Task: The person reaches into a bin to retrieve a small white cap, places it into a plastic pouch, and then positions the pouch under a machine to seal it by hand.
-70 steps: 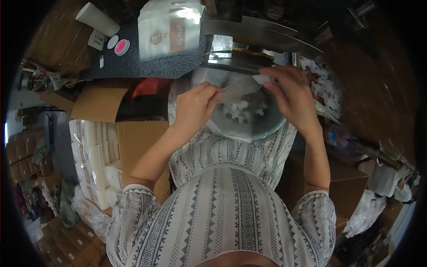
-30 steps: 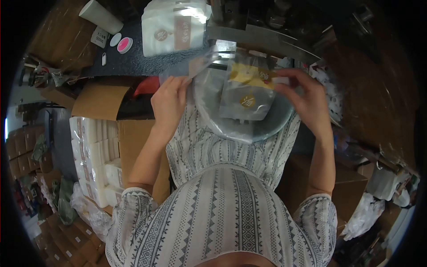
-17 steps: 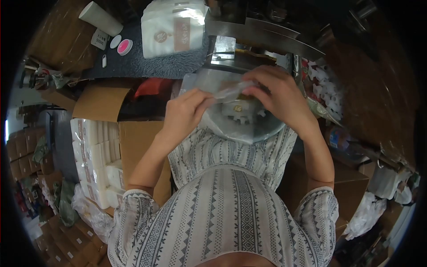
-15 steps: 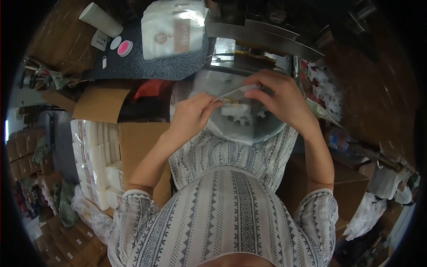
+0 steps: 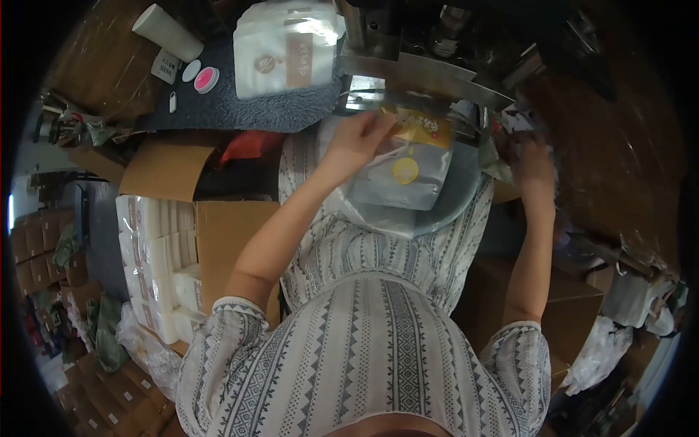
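My left hand (image 5: 358,143) pinches the upper left edge of a clear plastic bag (image 5: 405,175) with a yellow printed top and a round yellow mark. The bag hangs over a round grey tray (image 5: 459,191) on my lap, below the metal edge of a machine (image 5: 437,76). Off to the right, my right hand (image 5: 534,164) is at a bag of white pieces (image 5: 499,162); its fingers are dark and blurred, so what they hold cannot be made out.
At the upper left, a stack of printed white packs (image 5: 285,54) stands on a fluffy grey mat (image 5: 280,113), near a white cup (image 5: 166,33) and a pink round tin (image 5: 206,79). An open cardboard box (image 5: 237,240) and wrapped white packs (image 5: 149,255) are at the left.
My right hand has left the bag and moved right. The bag now hangs flat from my left hand, its yellow print facing me. My left hand has moved up and right.
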`<action>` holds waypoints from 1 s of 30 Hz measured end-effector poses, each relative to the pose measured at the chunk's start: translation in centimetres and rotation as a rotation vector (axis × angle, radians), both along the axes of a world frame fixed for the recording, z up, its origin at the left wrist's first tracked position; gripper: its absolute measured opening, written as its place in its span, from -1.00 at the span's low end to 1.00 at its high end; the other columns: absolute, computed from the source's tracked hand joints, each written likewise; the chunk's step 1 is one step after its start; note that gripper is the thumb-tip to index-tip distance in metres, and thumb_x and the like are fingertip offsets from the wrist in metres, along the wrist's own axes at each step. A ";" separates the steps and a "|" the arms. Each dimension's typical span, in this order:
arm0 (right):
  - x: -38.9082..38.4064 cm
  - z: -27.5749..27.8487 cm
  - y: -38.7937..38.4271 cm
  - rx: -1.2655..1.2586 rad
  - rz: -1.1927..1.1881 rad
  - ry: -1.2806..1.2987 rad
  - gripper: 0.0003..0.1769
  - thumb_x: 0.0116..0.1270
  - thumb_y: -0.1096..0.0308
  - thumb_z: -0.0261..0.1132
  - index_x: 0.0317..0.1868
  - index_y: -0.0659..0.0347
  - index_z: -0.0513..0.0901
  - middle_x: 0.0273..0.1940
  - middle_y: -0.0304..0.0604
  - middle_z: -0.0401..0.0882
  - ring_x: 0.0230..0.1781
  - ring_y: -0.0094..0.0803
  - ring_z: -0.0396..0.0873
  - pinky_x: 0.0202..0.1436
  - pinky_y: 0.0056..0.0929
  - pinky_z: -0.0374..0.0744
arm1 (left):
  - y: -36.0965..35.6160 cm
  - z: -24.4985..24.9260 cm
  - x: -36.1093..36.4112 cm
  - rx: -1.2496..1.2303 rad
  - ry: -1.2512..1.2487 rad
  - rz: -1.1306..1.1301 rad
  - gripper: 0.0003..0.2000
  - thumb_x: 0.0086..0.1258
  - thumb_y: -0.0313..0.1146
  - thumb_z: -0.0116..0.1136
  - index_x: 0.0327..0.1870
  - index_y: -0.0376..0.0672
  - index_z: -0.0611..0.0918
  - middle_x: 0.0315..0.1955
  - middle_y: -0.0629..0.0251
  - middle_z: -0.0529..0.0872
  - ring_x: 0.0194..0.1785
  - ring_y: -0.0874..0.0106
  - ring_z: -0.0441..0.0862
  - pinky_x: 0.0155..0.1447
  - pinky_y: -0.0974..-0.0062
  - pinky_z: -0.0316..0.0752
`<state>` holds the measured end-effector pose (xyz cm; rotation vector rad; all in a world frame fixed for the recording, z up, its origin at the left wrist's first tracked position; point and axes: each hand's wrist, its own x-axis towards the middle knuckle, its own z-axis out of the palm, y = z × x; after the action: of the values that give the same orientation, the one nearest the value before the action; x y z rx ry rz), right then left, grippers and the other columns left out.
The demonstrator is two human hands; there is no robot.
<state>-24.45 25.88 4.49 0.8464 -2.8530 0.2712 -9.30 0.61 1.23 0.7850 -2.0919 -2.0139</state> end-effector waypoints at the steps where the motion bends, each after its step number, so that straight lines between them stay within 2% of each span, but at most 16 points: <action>1: -0.3 -0.5 -0.1 -0.054 0.039 -0.041 -0.79 0.18 0.42 0.27 -0.16 0.28 0.63 -0.19 0.09 0.61 -0.18 0.05 0.61 -0.10 -0.09 0.54 | -1.4 0.3 0.0 -0.360 0.005 0.011 -0.61 0.38 -0.19 0.19 -0.04 -0.42 0.54 -0.16 -0.05 0.65 -0.15 0.19 0.67 -0.08 0.36 0.58; 3: -0.8 -1.1 0.0 -0.103 0.078 -0.096 -0.80 0.16 0.45 0.25 -0.19 0.28 0.62 -0.17 0.11 0.60 -0.15 0.10 0.59 -0.08 -0.06 0.53 | -7.0 -1.9 -0.7 -1.253 0.248 0.342 -0.49 0.35 -0.12 0.19 0.16 -0.34 0.45 0.10 -0.16 0.50 0.15 0.02 0.49 0.17 0.21 0.41; 4: -1.4 -1.4 0.1 -0.136 0.115 -0.172 -0.79 0.15 0.46 0.24 -0.18 0.29 0.63 -0.16 0.13 0.60 -0.13 0.11 0.59 -0.05 -0.06 0.52 | -9.2 -3.8 -0.2 -1.445 0.016 0.280 -0.41 0.34 -0.10 0.19 0.27 -0.27 0.36 0.25 -0.14 0.35 0.29 -0.02 0.31 0.31 0.20 0.25; 5: -2.0 -1.4 0.1 -0.170 0.156 -0.240 -0.77 0.13 0.47 0.22 -0.16 0.29 0.63 -0.15 0.15 0.61 -0.11 0.12 0.58 -0.03 -0.05 0.52 | -9.1 -4.3 1.0 -1.444 0.014 0.284 -0.41 0.34 -0.10 0.19 0.27 -0.27 0.36 0.25 -0.14 0.35 0.29 -0.02 0.31 0.31 0.20 0.25; 7: -2.4 -0.8 0.0 -0.149 0.110 -0.287 -0.72 0.14 0.51 0.20 -0.11 0.31 0.62 -0.16 0.17 0.62 -0.11 0.10 0.60 -0.04 -0.12 0.54 | -8.1 -4.0 3.2 -1.564 0.037 -0.002 -0.50 0.33 -0.19 0.20 0.23 -0.23 0.41 0.14 -0.07 0.46 0.19 -0.04 0.39 0.23 0.17 0.31; 11: -1.5 0.3 -0.1 -0.093 0.047 -0.300 -0.72 0.23 0.49 0.18 -0.04 0.32 0.61 -0.20 0.19 0.65 -0.12 0.04 0.63 -0.06 -0.22 0.57 | -8.4 -2.8 6.4 -1.383 -0.040 -0.017 -0.67 0.30 -0.30 0.21 0.04 -0.21 0.55 -0.08 0.05 0.59 0.01 0.03 0.52 0.04 0.21 0.42; 13: -0.6 1.7 -0.2 -0.152 -0.007 -0.313 -0.73 0.28 0.44 0.18 -0.03 0.31 0.61 -0.18 0.17 0.65 -0.15 0.03 0.64 -0.09 -0.23 0.57 | -7.8 -1.3 7.6 -1.150 -0.008 0.143 -0.86 0.28 -0.39 0.21 -0.19 -0.20 0.64 -0.31 0.16 0.62 -0.24 0.11 0.59 -0.20 0.29 0.47; 15: 0.4 2.4 -0.6 -0.214 -0.061 -0.335 -0.74 0.33 0.39 0.18 -0.02 0.30 0.61 -0.17 0.14 0.66 -0.17 0.02 0.65 -0.11 -0.24 0.57 | -5.6 0.1 8.0 -1.151 0.058 0.181 -0.89 0.26 -0.41 0.22 -0.25 -0.20 0.65 -0.36 0.17 0.61 -0.31 0.12 0.59 -0.26 0.31 0.47; 17: 1.8 2.8 -1.8 -0.573 0.077 -0.430 -0.79 0.36 0.37 0.22 -0.06 0.28 0.62 -0.15 0.02 0.67 -0.26 -0.07 0.65 -0.20 -0.26 0.58 | -3.3 1.2 7.7 -1.151 0.122 0.214 -0.93 0.24 -0.44 0.23 -0.31 -0.20 0.66 -0.41 0.18 0.61 -0.38 0.13 0.58 -0.33 0.34 0.47; 21: 6.0 4.7 -6.5 -0.631 0.271 -0.492 -0.82 0.28 0.42 0.31 -0.12 0.25 0.63 -0.17 -0.08 0.66 -0.27 -0.17 0.61 -0.24 -0.32 0.57 | -0.8 2.9 6.8 -1.093 0.171 0.164 -0.93 0.20 -0.48 0.25 -0.30 -0.18 0.66 -0.42 0.20 0.60 -0.38 0.15 0.59 -0.34 0.35 0.47; 23: 5.8 4.1 -7.7 -0.539 0.517 -0.151 -0.77 0.20 0.44 0.37 -0.13 0.25 0.62 -0.23 -0.10 0.64 -0.21 -0.23 0.60 -0.22 -0.37 0.55 | -0.2 3.5 6.6 -1.073 0.191 0.140 -0.93 0.20 -0.48 0.26 -0.31 -0.19 0.66 -0.42 0.21 0.60 -0.38 0.17 0.59 -0.35 0.36 0.47; 24: 5.7 4.1 -7.9 -0.540 0.518 -0.151 -0.77 0.20 0.44 0.37 -0.13 0.25 0.62 -0.23 -0.10 0.64 -0.21 -0.23 0.60 -0.22 -0.37 0.55 | 0.1 3.7 6.6 -1.076 0.213 0.101 -0.93 0.20 -0.48 0.26 -0.31 -0.19 0.66 -0.43 0.23 0.60 -0.39 0.18 0.60 -0.36 0.37 0.47; 26: 5.8 4.0 -8.2 -0.471 0.743 -0.124 -0.72 0.17 0.41 0.40 -0.10 0.24 0.62 -0.26 -0.10 0.64 -0.18 -0.22 0.60 -0.17 -0.38 0.55 | 0.4 3.6 6.6 -1.079 0.228 0.055 -0.93 0.20 -0.47 0.26 -0.31 -0.20 0.65 -0.43 0.24 0.60 -0.40 0.20 0.60 -0.36 0.38 0.47; 27: 5.8 3.8 -8.2 -0.473 0.741 -0.126 -0.72 0.17 0.41 0.40 -0.10 0.24 0.62 -0.26 -0.10 0.64 -0.18 -0.22 0.60 -0.17 -0.38 0.55 | 0.5 3.4 6.5 -1.056 0.268 -0.037 -0.93 0.21 -0.46 0.26 -0.31 -0.19 0.66 -0.44 0.23 0.59 -0.41 0.20 0.59 -0.38 0.39 0.46; 29: 5.5 3.6 -7.8 -0.507 0.748 -0.354 -0.72 0.20 0.42 0.38 -0.06 0.25 0.62 -0.25 -0.12 0.64 -0.20 -0.29 0.60 -0.14 -0.40 0.54 | 0.9 2.6 6.1 -1.027 0.307 -0.128 -0.93 0.22 -0.45 0.25 -0.31 -0.18 0.66 -0.44 0.21 0.58 -0.42 0.19 0.59 -0.39 0.40 0.45; 30: 5.3 3.3 -7.6 -0.506 0.748 -0.353 -0.72 0.20 0.42 0.38 -0.06 0.25 0.62 -0.25 -0.12 0.64 -0.20 -0.29 0.60 -0.14 -0.40 0.54 | 1.0 2.0 5.6 -0.906 0.325 -0.185 -0.92 0.25 -0.43 0.25 -0.30 -0.21 0.66 -0.45 0.23 0.60 -0.47 0.25 0.59 -0.41 0.40 0.44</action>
<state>-19.16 18.26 7.83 1.8203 -2.3874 1.2632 -3.71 1.66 3.19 0.0963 -2.5310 -0.9234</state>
